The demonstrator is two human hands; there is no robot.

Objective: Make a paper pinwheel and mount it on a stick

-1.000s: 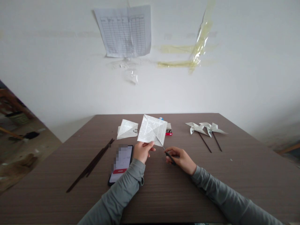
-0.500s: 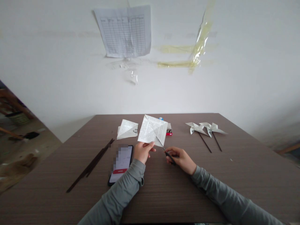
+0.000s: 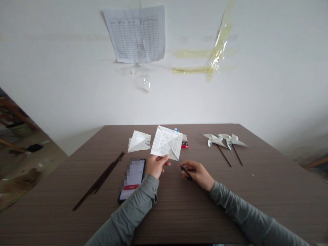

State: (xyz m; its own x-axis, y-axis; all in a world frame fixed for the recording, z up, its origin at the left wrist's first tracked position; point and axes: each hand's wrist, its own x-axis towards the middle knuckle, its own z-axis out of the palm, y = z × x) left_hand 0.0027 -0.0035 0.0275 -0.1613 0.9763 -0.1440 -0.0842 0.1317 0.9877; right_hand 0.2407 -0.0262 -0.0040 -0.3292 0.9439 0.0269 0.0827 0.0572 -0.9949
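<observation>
Paper square (image 3: 166, 140) above left grip (image 3: 155, 166), pinched at bottom edge; right grip (image 3: 198, 174) clasps scissors (image 3: 186, 172) near lower-right corner.

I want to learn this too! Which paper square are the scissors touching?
The held square, pinched in the left hand, with the scissors at its lower right corner. The other squares lie overlapping on the table, farther left.
</observation>
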